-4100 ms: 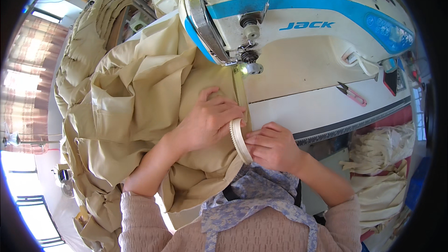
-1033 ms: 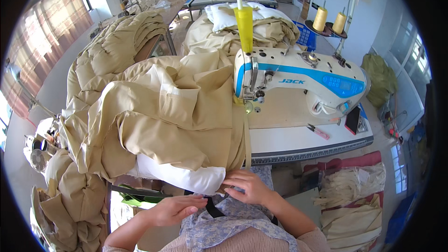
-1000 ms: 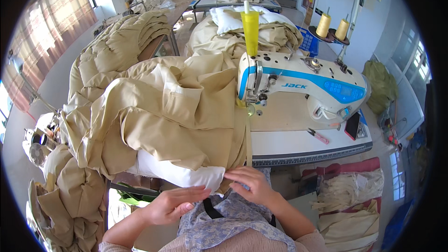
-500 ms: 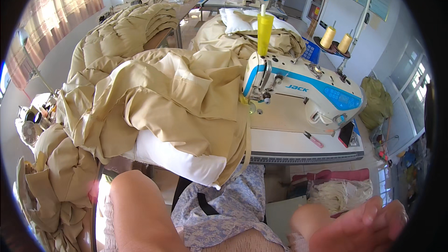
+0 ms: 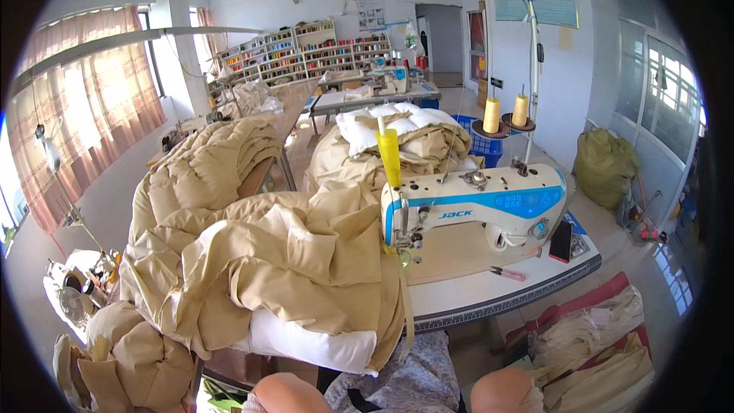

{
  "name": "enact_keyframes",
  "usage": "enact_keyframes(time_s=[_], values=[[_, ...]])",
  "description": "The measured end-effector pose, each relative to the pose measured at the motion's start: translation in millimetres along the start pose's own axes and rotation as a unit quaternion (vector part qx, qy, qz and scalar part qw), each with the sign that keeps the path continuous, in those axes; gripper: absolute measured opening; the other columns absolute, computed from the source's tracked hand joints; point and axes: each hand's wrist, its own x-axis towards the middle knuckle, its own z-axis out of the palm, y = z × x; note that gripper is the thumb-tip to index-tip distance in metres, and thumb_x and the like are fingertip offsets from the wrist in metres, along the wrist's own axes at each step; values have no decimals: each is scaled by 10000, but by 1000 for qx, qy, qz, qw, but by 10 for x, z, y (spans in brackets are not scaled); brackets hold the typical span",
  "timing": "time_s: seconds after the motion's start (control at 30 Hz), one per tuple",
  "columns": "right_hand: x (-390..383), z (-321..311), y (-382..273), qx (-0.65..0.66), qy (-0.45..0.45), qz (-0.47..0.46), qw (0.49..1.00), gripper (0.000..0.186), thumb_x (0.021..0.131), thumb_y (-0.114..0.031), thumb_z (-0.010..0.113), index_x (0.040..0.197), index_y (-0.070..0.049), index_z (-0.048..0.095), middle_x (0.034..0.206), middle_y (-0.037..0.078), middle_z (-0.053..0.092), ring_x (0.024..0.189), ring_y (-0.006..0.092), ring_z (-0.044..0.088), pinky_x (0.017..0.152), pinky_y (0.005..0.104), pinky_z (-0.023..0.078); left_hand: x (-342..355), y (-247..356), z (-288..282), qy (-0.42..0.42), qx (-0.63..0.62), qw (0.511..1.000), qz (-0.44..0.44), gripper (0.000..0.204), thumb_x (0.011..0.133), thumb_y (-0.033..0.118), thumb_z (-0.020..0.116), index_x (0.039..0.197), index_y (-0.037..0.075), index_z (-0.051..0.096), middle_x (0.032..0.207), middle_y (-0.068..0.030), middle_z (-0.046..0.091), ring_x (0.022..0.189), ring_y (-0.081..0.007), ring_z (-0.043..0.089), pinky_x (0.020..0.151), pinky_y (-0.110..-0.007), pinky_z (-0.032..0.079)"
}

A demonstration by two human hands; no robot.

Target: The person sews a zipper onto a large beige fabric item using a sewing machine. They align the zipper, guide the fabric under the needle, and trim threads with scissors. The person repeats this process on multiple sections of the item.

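Note:
A beige padded garment (image 5: 290,268) lies heaped on the sewing table (image 5: 497,294), left of a white and blue sewing machine (image 5: 474,206). A white padded part (image 5: 313,344) of it hangs over the table's near edge, and a beige strap (image 5: 407,313) dangles below the needle. Only two bare rounded bits of my arms show at the lower edge, the left arm (image 5: 287,396) and the right arm (image 5: 501,391). Neither hand is visible, and nothing touches the garment.
A yellow thread cone (image 5: 388,157) stands on the machine, with two more cones (image 5: 505,113) on a stand behind. A pink tool (image 5: 508,274) and a dark phone (image 5: 560,241) lie on the table. Beige garment piles (image 5: 206,176) fill the left; fabric bags (image 5: 596,336) sit lower right.
The view has lifted from my lap toward the room. My hands, earlier at the garment's white edge, have left it and gone out of the picture.

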Motion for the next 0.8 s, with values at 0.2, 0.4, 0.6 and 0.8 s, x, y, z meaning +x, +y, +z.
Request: enact_keyframes(time_s=[0.2, 0.4, 0.6, 0.8], values=[[-43, -208, -391, -852, 364, -368, 74, 878, 999, -755, 269, 1655, -177, 185, 1717, 80, 191, 1577, 396, 103, 1260, 578, 68, -50, 4, 201, -4, 78, 997, 17, 679, 1069, 425, 341, 1459, -118, 461, 1504, -313, 466, 1453, -444, 398, 1196, -514, 314], [-46, -110, -445, -899, 247, -333, 138, 714, 978, -561, 420, 1554, -149, 332, 1591, 101, 316, 1464, 385, 259, 1198, 557, 188, -208, -115, 191, 12, 130, 991, 36, 614, 1079, 367, 375, 1446, -113, 484, 1483, -319, 491, 1435, -448, 431, 1187, -515, 338], [-279, -144, -209, -932, 224, -278, 64, 555, 952, -328, 612, 1434, -72, 509, 1434, 123, 513, 1326, 376, 454, 1122, 528, 358, -341, 47, 450, -30, 243, 965, 91, 549, 1089, 308, 408, 1433, -108, 507, 1462, -324, 517, 1416, -453, 463, 1177, -517, 361], [-1298, -514, 19, -718, 678, -158, 14, 591, 900, -365, 749, 1339, 5, 607, 1363, 128, 604, 1276, 345, 543, 1097, 497, 412, -440, -186, -384, 94, 523, 839, -121, 477, 949, 43, 612, 1410, -65, 551, 1437, -236, 577, 1345, -410, 554, 1064, -453, 508]])
